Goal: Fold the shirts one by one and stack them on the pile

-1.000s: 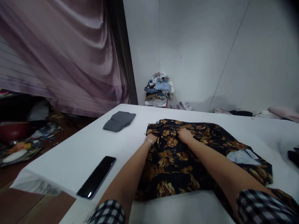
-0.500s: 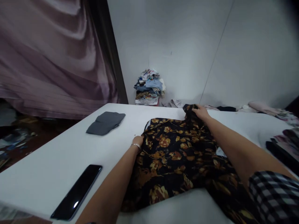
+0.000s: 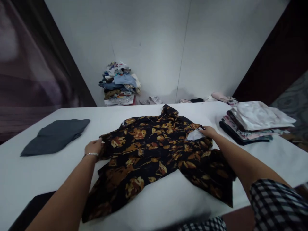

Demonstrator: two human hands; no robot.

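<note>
A black garment with brown and gold flowers (image 3: pixel 149 147) lies spread on the white table (image 3: pixel 154 199), its two lower parts pointing towards me. My left hand (image 3: pixel 94 148), with a bracelet at the wrist, is closed on the garment's left edge. On the other side my right hand (image 3: pixel 207 131) pinches the edge beside a pale patch (image 3: pixel 195 135) that shows within the garment. A bunched bit of the same cloth stands up at the far edge.
Left of the garment lies a folded grey cloth (image 3: pixel 56 134). A dark phone (image 3: pixel 31 211) is partly behind my left forearm. Folded clothes (image 3: pixel 255 120) are stacked at the right. Another clothes pile (image 3: pixel 120 83) stands by the wall beyond the table.
The floral garment is now spread wider and flatter. My right hand has come from its far bunched part to the right edge; my left hand has moved outward. The view has turned right.
</note>
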